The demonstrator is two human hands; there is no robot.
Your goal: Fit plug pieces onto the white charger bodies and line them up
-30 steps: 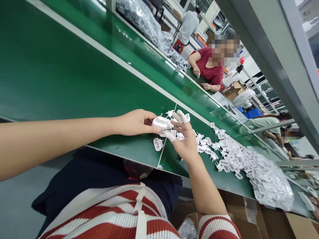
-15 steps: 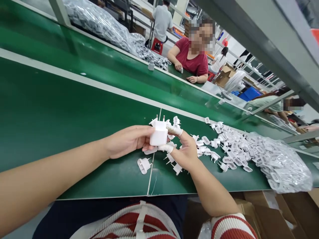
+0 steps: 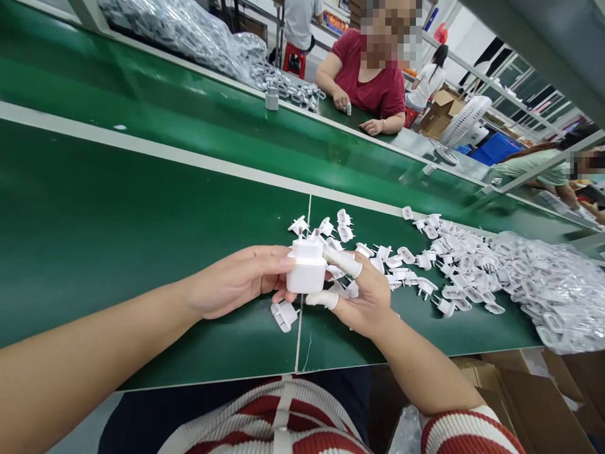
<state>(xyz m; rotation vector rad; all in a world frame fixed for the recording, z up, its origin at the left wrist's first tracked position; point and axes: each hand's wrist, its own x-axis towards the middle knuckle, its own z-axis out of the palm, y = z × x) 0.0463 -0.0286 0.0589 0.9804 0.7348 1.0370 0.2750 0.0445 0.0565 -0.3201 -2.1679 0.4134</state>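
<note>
Assembly-line worker is wearing a red-and-white striped knit top (image 3: 222, 435), its ribbed right sleeve (image 3: 472, 432) ending around the elbow and leaving the forearm below it bare. A flat white strap (image 3: 282, 410) is running straight down the middle of the chest, over the stripes. Dark navy cloth (image 3: 142, 422) is covering the lap beneath the top's hem. On the right hand (image 3: 368, 302), white rubber finger covers (image 3: 345, 261) are sheathing the tips of two fingers (image 3: 324, 299), each rolled into a rim at its open end. The left hand (image 3: 236, 284) and its whole arm are going bare.
</note>
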